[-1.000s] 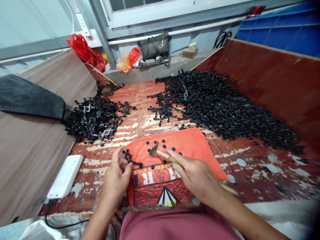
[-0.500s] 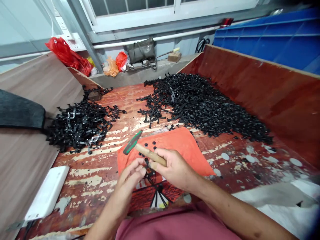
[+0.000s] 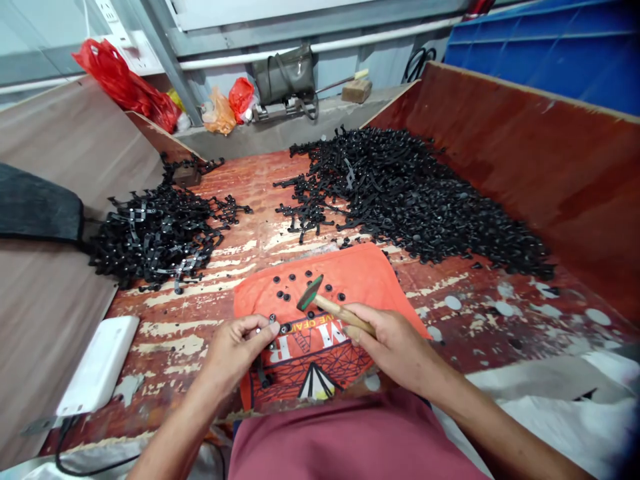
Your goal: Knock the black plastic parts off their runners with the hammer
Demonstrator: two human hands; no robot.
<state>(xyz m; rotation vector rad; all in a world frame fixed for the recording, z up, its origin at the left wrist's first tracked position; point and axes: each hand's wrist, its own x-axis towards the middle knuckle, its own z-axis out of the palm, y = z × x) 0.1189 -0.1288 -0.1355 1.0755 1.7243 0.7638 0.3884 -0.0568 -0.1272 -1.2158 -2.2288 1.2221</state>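
My right hand (image 3: 395,343) is wrapped round the wooden handle of a small hammer (image 3: 334,308), whose green-edged head points up and left over an orange printed cloth (image 3: 360,273). At the cloth's left edge, my left hand (image 3: 233,350) pinches a black jointed strip with round studs (image 3: 263,375); fingers hide part of it. Several small black round caps (image 3: 329,288) lie scattered on the cloth, some close to the left fingertips and others around the hammer head.
A large heap of black strips and studs (image 3: 400,193) spreads across the right back of the worn red table. On the left lies a smaller heap of jointed black strips (image 3: 155,233). Wooden boards (image 3: 500,140) wall the sides. A white box-like device (image 3: 97,367) lies front left.
My hands have moved apart: the left one leftward with the black strip, the right one rightward with the hammer. More caps and the cloth's print now show between them. The view has tilted slightly down.
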